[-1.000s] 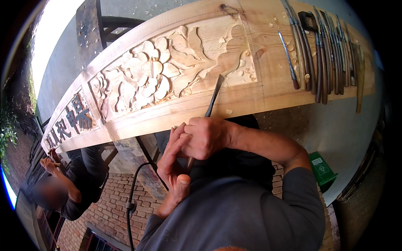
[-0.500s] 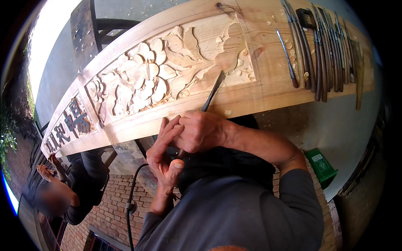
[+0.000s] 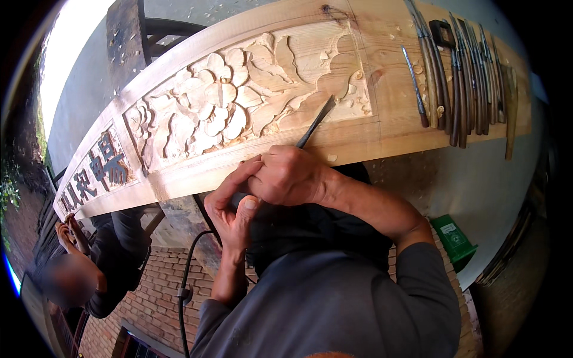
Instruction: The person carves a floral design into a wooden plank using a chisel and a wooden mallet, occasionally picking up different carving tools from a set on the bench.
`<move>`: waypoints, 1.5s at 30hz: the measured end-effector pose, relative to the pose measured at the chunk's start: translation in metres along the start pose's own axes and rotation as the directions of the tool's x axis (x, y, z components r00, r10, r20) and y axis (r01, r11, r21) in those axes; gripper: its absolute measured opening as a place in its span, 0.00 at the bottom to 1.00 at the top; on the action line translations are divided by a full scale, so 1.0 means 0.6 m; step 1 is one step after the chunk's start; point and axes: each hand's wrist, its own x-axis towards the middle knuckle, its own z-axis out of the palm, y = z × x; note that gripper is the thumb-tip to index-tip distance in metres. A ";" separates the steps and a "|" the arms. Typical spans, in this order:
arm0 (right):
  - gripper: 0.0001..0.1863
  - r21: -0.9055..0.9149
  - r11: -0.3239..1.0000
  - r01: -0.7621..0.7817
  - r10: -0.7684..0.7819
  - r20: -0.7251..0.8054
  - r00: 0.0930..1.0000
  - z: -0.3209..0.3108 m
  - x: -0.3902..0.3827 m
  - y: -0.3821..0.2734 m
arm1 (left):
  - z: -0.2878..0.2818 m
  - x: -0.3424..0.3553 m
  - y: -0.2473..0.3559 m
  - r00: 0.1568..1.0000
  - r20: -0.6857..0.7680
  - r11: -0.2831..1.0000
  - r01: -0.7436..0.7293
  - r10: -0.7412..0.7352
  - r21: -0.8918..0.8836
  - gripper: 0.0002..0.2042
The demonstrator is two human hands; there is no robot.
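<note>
A long, pale wooden board [image 3: 391,122] lies across in front of me, carved with flowers and leaves [image 3: 218,98] in relief. My right hand [image 3: 287,178] is wrapped round a carving chisel [image 3: 316,122] near its blade. The flared cutting end slants away to the right and meets the wood at the panel's lower right part, beside a leaf shape. My left hand [image 3: 230,206] closes about the handle's rear, its fingers against my right hand and its thumb underneath. Most of the handle is hidden by both hands.
Several carving tools [image 3: 468,89] with wooden handles lie side by side on the board's right part; one chisel [image 3: 415,86] lies apart. Wood shavings dot the panel. A co-worker [image 3: 104,274] bends at the board's left end. A green bin [image 3: 453,241] stands right; a black cable [image 3: 183,268] hangs left.
The view has shifted slightly, so the board sits further right. My hands tilt a little, and the handle end now hides behind my left hand. The co-worker's hands have come closer together.
</note>
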 end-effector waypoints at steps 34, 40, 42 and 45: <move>0.12 0.391 0.918 -0.063 0.008 0.140 0.990 -0.013 -0.014 -0.034 | 0.014 -0.053 0.048 0.971 -0.025 0.956 0.228 -0.236 -0.184 0.43; 0.11 0.189 0.977 -0.099 0.062 0.192 0.979 -0.025 -0.007 -0.012 | 0.016 -0.019 0.013 0.982 -0.041 0.969 0.173 -0.183 -0.178 0.36; 0.07 0.063 0.998 -0.016 0.010 0.094 0.996 -0.034 -0.002 0.001 | 0.025 -0.002 0.007 0.992 -0.044 0.981 0.114 -0.122 -0.158 0.33; 0.06 0.030 0.999 -0.037 0.035 0.082 0.996 -0.065 -0.002 0.013 | 0.043 0.014 0.012 0.994 -0.019 0.981 0.102 -0.107 -0.163 0.32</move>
